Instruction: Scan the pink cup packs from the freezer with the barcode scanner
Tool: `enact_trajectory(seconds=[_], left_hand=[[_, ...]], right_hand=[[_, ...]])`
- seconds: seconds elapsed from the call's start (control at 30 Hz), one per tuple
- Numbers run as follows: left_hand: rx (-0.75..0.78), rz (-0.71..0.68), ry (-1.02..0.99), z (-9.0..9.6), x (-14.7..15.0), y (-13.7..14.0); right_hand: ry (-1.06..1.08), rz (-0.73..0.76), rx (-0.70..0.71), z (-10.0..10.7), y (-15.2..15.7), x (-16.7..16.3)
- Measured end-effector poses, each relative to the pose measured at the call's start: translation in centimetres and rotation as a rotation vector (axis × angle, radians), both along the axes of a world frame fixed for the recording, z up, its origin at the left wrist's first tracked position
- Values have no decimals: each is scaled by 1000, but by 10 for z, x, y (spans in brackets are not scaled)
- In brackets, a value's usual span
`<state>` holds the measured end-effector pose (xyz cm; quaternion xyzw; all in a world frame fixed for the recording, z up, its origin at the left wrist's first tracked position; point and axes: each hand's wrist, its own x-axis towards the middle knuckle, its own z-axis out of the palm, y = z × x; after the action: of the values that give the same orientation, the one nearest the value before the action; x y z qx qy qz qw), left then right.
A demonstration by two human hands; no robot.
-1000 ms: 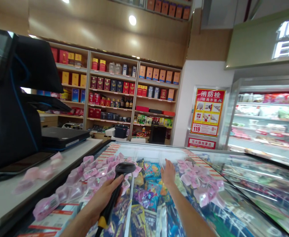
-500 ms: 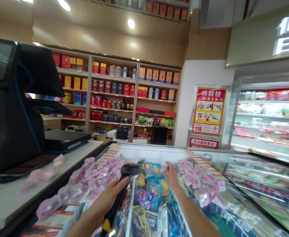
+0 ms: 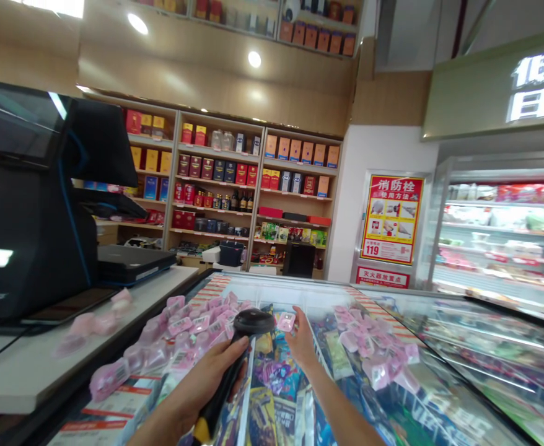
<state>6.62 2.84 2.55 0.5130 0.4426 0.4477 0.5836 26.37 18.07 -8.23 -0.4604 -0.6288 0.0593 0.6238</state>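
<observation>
Leftward comes the right hand [image 3: 303, 344] with its pink pack [image 3: 285, 321], so the gap to the scanner [image 3: 228, 383] is narrower than half a second ago. From where I stand, that gap is what matters: the pack sits just right of the scanner's head, roughly level with it in view, though I can't judge the depth between them. The scanner's long axis slants away from the wearer, up and to the right; the pack's own axis is too small to read, but a whitish face shows. Its nearer hand is the right one, pinching it in a narrow grip. The left hand [image 3: 223, 362] is wrapped around the scanner's handle.

Beneath them, colourful packets [image 3: 274, 375] fill the middle of the chest freezer [image 3: 263, 286]. Similar pink packs are heaped on both sides, a left heap [image 3: 197, 325] and a right heap [image 3: 369, 341]. Farther left, a black terminal [image 3: 30, 210] stands on the counter [image 3: 170, 291].
</observation>
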Motion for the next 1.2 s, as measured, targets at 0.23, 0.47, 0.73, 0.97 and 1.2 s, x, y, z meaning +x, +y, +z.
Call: enact_trajectory(seconds=[0.23, 0.47, 0.73, 0.97, 1.2], left_hand=[[8, 24, -49, 3, -1, -1], [-1, 46, -81, 5, -10, 5], [-9, 124, -68, -1, -19, 9], [-9, 153, -67, -4, -24, 15], [-38, 174, -71, -5, -23, 15]], right_hand=[[-63, -11, -20, -1, 3, -7], [-218, -349, -225, -6, 11, -13], [-150, -302, -337, -8, 37, -40], [-123, -157, -376, -9, 54, -67], [-190, -31, -426, -13, 51, -78]])
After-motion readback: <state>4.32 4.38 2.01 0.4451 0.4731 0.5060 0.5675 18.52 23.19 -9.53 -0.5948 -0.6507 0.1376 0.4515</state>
